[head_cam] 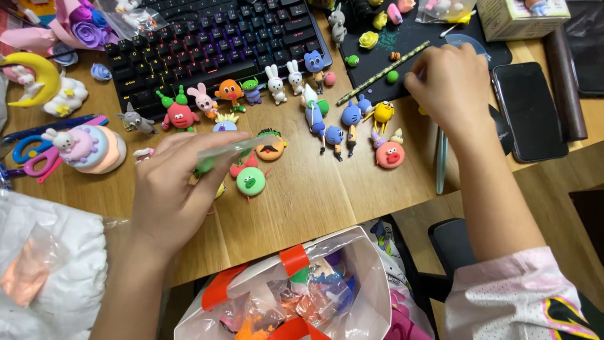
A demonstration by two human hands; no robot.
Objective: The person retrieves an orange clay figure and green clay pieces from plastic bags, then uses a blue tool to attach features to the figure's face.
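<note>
Currently left hand pinching small clear plastic bag of green clay near table's front edge; right hand curling, grip unclear, over black mat; keeping pinch light, bag level.

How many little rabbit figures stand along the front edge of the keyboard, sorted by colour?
White rabbits: 2
Pink rabbit: 1
Total: 3

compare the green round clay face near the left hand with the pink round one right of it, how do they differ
The green face is green and lies close beside the left hand; the pink face is pink-red, with small figures on top, and lies further right. Both are flat, round clay faces on the wooden table.
</note>
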